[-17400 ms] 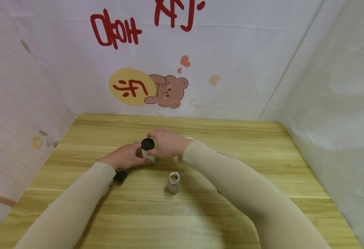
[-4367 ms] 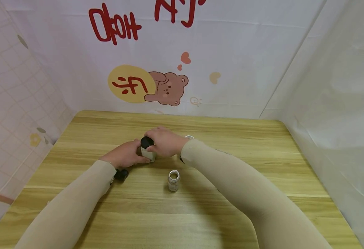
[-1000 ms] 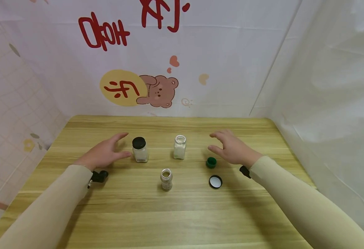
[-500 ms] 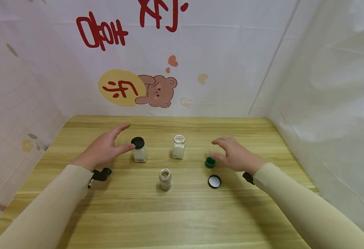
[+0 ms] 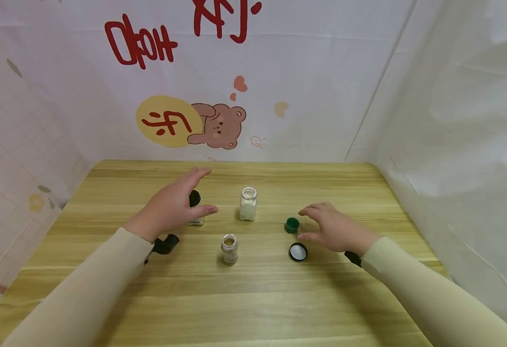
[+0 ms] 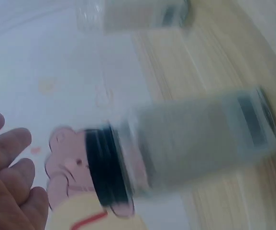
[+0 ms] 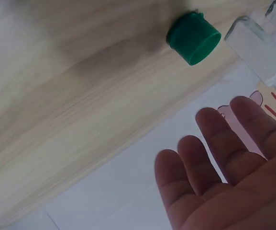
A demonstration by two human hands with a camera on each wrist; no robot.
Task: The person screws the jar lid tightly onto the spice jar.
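Observation:
My left hand (image 5: 173,207), fingers spread and thumb apart, passes in front of a glass jar (image 5: 196,222) with a black lid and hides much of it. In the left wrist view that lidded jar (image 6: 190,143) is blurred, and the fingers (image 6: 13,177) stand off from it. Right of the left hand is a lidless glass jar (image 5: 247,212) with pale contents. My right hand (image 5: 336,229) holds nothing; its relaxed fingers are just right of a green cap (image 5: 292,225). Closer to me lies a black lid (image 5: 298,252), white inside up.
A smaller lidless jar (image 5: 229,250) stands nearer to me than the other jars. The wooden table (image 5: 253,303) meets a printed white backdrop (image 5: 314,72) at its far edge, with sheeting on both sides.
Both hands gripped the black-lidded jar several seconds ago and have let go. Over the last second my left hand moves right across it; my right hand shifts slightly right and nearer me.

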